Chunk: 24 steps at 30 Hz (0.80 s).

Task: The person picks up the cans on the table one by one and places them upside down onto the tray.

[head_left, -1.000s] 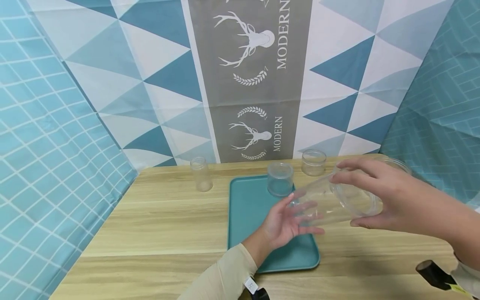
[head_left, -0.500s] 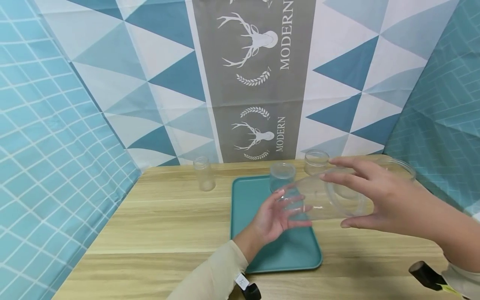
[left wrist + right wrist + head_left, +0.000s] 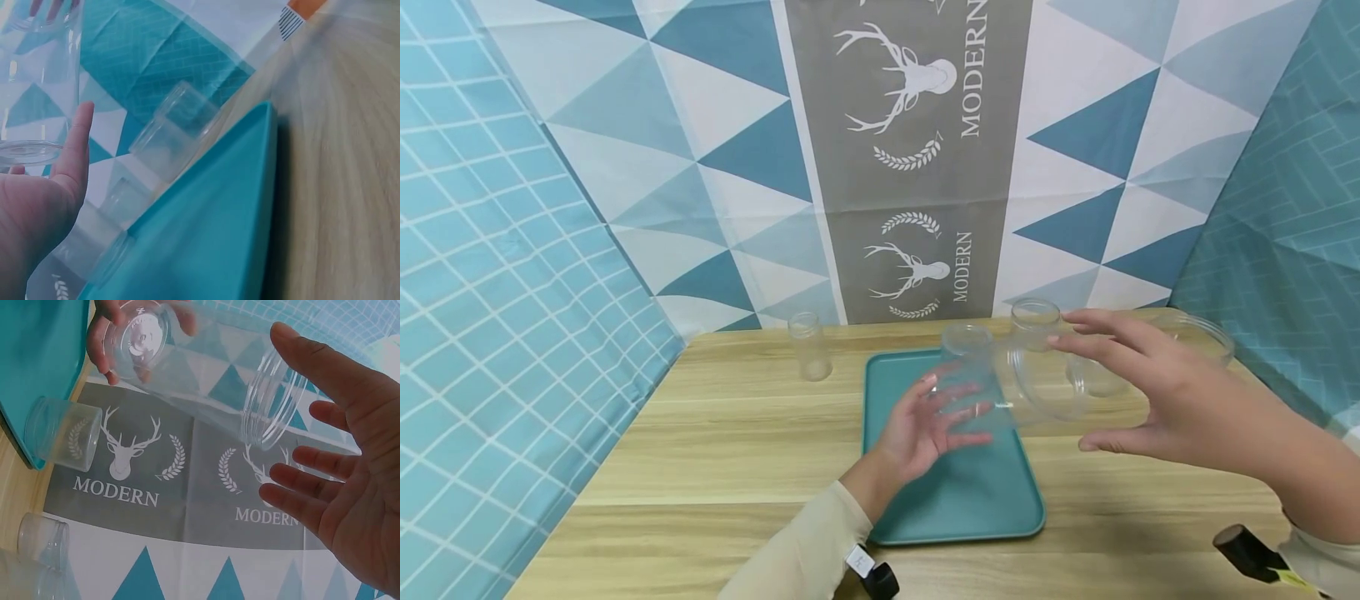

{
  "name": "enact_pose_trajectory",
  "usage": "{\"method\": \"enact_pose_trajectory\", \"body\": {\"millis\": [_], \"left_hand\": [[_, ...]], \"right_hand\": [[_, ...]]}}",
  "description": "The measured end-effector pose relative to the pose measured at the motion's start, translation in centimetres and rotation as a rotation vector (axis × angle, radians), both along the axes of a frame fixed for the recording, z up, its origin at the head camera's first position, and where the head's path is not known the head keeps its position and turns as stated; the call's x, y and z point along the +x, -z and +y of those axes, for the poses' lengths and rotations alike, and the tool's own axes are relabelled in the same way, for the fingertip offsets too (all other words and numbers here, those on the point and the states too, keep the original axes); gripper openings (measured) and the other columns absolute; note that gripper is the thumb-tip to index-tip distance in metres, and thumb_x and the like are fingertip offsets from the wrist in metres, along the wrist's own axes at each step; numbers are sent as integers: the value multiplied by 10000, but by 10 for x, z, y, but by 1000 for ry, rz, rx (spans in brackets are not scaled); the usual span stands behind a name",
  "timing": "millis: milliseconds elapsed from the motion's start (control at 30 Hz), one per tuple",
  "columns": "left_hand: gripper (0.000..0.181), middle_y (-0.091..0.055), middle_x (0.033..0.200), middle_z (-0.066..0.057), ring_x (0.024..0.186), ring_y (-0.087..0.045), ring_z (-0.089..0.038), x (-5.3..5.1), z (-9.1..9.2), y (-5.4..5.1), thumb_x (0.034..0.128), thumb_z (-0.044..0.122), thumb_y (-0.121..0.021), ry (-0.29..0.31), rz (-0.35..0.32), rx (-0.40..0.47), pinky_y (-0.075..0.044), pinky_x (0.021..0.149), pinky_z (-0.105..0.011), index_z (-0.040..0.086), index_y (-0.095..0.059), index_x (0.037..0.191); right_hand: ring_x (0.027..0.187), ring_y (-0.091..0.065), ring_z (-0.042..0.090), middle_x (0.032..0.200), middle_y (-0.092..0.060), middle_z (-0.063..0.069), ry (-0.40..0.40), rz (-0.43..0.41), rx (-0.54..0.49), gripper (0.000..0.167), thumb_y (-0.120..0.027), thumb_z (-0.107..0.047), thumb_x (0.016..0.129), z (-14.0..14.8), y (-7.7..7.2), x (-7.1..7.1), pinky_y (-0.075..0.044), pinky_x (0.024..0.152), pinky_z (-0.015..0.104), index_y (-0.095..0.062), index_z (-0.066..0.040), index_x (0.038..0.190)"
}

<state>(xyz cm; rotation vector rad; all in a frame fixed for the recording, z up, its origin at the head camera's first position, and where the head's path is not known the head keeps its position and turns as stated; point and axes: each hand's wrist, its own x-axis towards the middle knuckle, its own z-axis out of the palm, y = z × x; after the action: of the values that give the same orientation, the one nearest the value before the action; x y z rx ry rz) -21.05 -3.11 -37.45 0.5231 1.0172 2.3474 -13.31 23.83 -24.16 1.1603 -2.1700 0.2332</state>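
My left hand [image 3: 906, 437] grips a large clear plastic jar [image 3: 1000, 396] near its base, with the fingers spread along it. The jar lies tilted on its side in the air above a teal tray [image 3: 958, 500], its wide ribbed mouth pointing right. In the right wrist view, left fingertips show around the base of the jar [image 3: 206, 375]. My right hand [image 3: 1180, 400] hovers just right of the mouth, thumb and fingers apart; the right wrist view shows a gap between this hand [image 3: 350, 469] and the rim. A small clear jar [image 3: 967, 337] stands on the tray's far end, partly behind the held jar.
A slim clear jar [image 3: 811, 350] stands at the back left of the wooden table [image 3: 715, 442]. Behind the right hand are a short clear jar [image 3: 1036, 317] and a wider clear container [image 3: 1206, 333]. Patterned cloth [image 3: 917, 167] closes off the back and sides.
The right hand has let go of the large jar's mouth end. The left hand has moved left with the jar, and a gap has opened between the rim and the right hand.
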Motion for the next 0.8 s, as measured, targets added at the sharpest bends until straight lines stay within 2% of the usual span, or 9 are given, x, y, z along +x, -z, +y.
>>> {"method": "enact_pose_trajectory", "body": {"millis": [167, 367, 433, 500, 633, 733, 800], "left_hand": [[538, -240, 1512, -305, 1340, -362, -480, -2, -12, -1, 1020, 302, -306, -20, 19, 4, -506, 905, -544, 99, -253, 1515], [574, -238, 1524, -310, 1335, -370, -480, -4, -26, -3, 1009, 288, -321, -66, 26, -2, -513, 886, -553, 82, -210, 1533], [580, -257, 1519, -305, 1332, -378, -475, -5, -31, -3, 1005, 285, -323, -82, 24, -7, -518, 880, -551, 80, -202, 1534], [579, -300, 1503, -294, 1325, -394, -466, -6, -36, -3, 1001, 283, -324, -99, 22, -13, -522, 872, -550, 83, -201, 1530], [506, -452, 1414, -223, 1301, -439, -443, -7, -46, -2, 997, 273, -324, -131, 21, -21, -528, 861, -547, 130, -309, 1482], [434, -529, 1344, -148, 1280, -476, -412, -7, -54, -2, 997, 260, -319, -146, 25, -25, -526, 864, -550, 179, -389, 1418], [418, -543, 1331, -129, 1266, -496, -391, -8, -59, -2, 1000, 249, -305, -158, 36, -35, -524, 866, -553, 190, -392, 1404]], "right_hand": [[1245, -462, 214, 1381, -488, 122, -48, -24, -57, 761, -522, -659, 886, 1, 3, -3, -265, 1032, 77, -542, -54, 1347], [1191, -487, 88, 1369, -491, 95, -77, -160, -155, 692, -568, -564, 910, 0, 14, -6, -388, 968, 111, -537, -25, 1344], [1168, -503, 66, 1354, -504, 70, -83, -202, -193, 636, -674, -465, 889, 0, 20, -8, -425, 931, 114, -541, -33, 1337], [1141, -522, 65, 1326, -523, 43, -86, -247, -233, 574, -778, -273, 845, 0, 28, -11, -454, 905, 127, -550, -50, 1322], [1055, -558, 56, 1253, -550, 0, -29, -381, -336, 625, -810, 38, 732, -5, 43, -16, -499, 850, 154, -561, -97, 1289], [997, -579, 35, 1208, -573, 4, 50, -494, -409, 506, -756, 32, 803, -9, 54, -20, -524, 803, 175, -572, -92, 1258], [964, -596, 43, 1185, -586, 43, 87, -571, -450, 419, -722, 5, 847, -10, 60, -23, -541, 778, 200, -578, -58, 1235]]}}
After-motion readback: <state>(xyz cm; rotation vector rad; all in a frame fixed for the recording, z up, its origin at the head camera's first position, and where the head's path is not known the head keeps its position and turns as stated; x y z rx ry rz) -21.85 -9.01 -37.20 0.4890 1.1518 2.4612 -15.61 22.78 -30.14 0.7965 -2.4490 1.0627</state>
